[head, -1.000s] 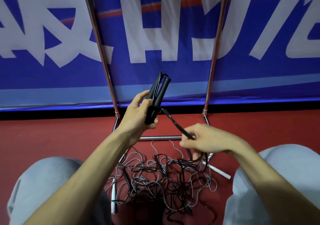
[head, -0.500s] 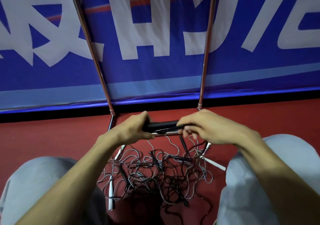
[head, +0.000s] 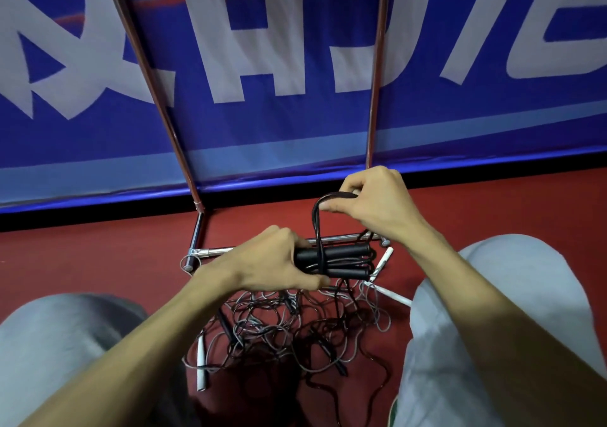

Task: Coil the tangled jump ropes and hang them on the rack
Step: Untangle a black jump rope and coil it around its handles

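Head view: the only camera, looking down between the person's knees at the floor.
Left hand: fingers and thumb are curled tight round the left end of the black handles, holding them level above the pile.
Black handles: two, side by side and lying crosswise; their right ends stick out free of the hand.
Right hand: above and to the right of the handles, with thumb and fingers pinching the top of the black cord.
Black cord: rises as a narrow loop from the handles to the pinch and crosses over both handles (several strands, too close together to count).
Tangled pile: black and grey ropes heaped on the red floor just below the hands; black strands run down into it from the held handles.
White handle: lies at the pile's near left edge; a second white handle sits just right of the black ones.
Rack: its chrome base bar lies on the floor just behind the hands, and two uprights rise out of the top of the frame.
Banner: blue, behind the rack, with huge white characters and a red-orange stripe (the characters are cut off at the edges, so no word can be read).
Knees: in grey trousers, one on each side of the pile.
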`<state>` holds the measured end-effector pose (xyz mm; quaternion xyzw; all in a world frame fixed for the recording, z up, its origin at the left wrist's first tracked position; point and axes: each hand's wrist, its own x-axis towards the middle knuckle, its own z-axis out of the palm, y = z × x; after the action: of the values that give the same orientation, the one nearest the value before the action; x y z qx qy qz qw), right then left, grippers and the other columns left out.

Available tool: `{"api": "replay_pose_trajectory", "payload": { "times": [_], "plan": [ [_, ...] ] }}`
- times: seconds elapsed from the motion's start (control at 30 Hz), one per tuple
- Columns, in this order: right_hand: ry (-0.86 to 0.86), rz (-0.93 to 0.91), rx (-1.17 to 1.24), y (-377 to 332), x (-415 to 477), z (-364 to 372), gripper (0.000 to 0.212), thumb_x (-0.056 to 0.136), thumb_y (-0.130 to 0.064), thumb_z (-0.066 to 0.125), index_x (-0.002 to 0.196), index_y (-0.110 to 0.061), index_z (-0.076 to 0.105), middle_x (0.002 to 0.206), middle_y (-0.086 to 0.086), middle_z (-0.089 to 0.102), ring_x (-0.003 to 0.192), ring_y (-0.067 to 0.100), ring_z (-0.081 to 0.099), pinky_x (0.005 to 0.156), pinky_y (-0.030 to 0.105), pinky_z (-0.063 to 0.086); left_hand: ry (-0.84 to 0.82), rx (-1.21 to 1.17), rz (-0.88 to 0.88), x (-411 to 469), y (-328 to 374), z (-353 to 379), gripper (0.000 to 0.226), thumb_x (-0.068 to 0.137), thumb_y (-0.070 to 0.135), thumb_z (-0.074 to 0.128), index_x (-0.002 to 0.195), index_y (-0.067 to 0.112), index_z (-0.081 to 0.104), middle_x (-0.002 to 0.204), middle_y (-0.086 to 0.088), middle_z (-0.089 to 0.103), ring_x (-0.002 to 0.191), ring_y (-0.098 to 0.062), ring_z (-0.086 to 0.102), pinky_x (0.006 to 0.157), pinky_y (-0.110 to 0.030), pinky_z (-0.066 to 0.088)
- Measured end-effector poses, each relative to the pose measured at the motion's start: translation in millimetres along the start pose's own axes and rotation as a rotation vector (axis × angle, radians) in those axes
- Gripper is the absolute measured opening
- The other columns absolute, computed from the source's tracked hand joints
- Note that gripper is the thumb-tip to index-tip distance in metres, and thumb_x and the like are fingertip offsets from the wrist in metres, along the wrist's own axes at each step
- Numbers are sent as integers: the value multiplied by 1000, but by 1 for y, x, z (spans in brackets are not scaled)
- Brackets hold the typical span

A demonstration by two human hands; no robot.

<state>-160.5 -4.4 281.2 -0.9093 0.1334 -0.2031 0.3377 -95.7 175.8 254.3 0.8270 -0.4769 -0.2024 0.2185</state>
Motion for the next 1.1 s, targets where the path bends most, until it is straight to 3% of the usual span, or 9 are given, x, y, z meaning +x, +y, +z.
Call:
{"api": "replay_pose_trajectory", "payload": {
  "times": [0.1, 0.2, 0.3, 0.43, 0.53, 0.63, 0.77, 0.87, 1.1],
  "plan": [
    [-61, 132, 294, -2, 3, -6, 30, 69, -33, 82, 57, -13, 64, 52, 8, 55, 51, 10, 45, 53, 22, 36, 88, -180, 12, -5, -1, -12, 15, 68, 29, 67, 79, 19, 66, 54, 9, 47, 47, -8, 38, 48, -25, 33],
    [-130, 258, 576, -3, 4, -9, 19, 83, -17, 72, 68, -9, 62, 46, -6, 46, 46, 8, 39, 43, 14, 35, 154, -437, 61, -8, -4, -27, 28, 65, 21, 64, 91, 29, 58, 67, 7, 55, 57, -12, 47, 56, -28, 38],
    [-163, 311, 736, -2, 5, -5, 21, 91, -4, 56, 73, -9, 65, 46, -8, 41, 42, 7, 29, 41, 18, 28, 199, -678, 101, -11, -2, -34, 48, 69, 12, 65, 113, 25, 53, 79, -2, 64, 63, -20, 56, 57, -31, 44],
    [-207, 273, 772, -4, 3, -2, 18, 93, -10, 57, 77, -7, 65, 55, -1, 37, 43, 8, 31, 39, 18, 25, 394, -1025, 99, -8, 6, -40, 55, 77, 11, 65, 127, 27, 51, 74, -19, 63, 55, -27, 54, 50, -28, 37],
    [-328, 202, 672, -7, -2, 0, 21, 97, -19, 53, 87, -4, 63, 55, -1, 35, 44, 12, 41, 42, 23, 41, 510, -1146, 67, -6, 8, -44, 46, 92, 7, 54, 133, 27, 51, 70, -22, 61, 53, -28, 53, 47, -27, 31],
    [-494, 186, 589, -10, -6, 4, 28, 101, -25, 44, 94, -3, 61, 52, -2, 34, 44, 17, 53, 58, 38, 54, 517, -1134, 31, -7, 6, -44, 38, 95, 5, 46, 126, 22, 58, 72, -21, 61, 55, -29, 53, 47, -27, 32],
    [-788, 150, 286, -8, -13, 10, 24, 101, -28, 45, 99, -7, 57, 55, -1, 48, 52, 22, 64, 49, 28, 45, 545, -1063, -39, -6, 5, -40, 12, 95, 3, 43, 106, 2, 48, 67, -22, 60, 50, -26, 51, 46, -25, 33],
    [-985, 119, 14, -8, -16, 12, 17, 100, -26, 47, 97, -10, 52, 59, 0, 54, 57, 19, 67, 52, 26, 44, 599, -930, -99, -2, -3, -38, 10, 96, 5, 46, 93, 9, 38, 64, -20, 61, 42, -21, 47, 43, -24, 36],
    [-882, -43, -300, -10, -14, -13, 10, 91, -26, 62, 98, -21, 56, 60, -9, 56, 55, 2, 55, 55, 14, 41, 561, -319, -107, 7, -38, -27, 29, 87, 17, 69, 91, 19, 40, 78, -3, 65, 65, -14, 57, 60, -21, 43]
  ]
}}
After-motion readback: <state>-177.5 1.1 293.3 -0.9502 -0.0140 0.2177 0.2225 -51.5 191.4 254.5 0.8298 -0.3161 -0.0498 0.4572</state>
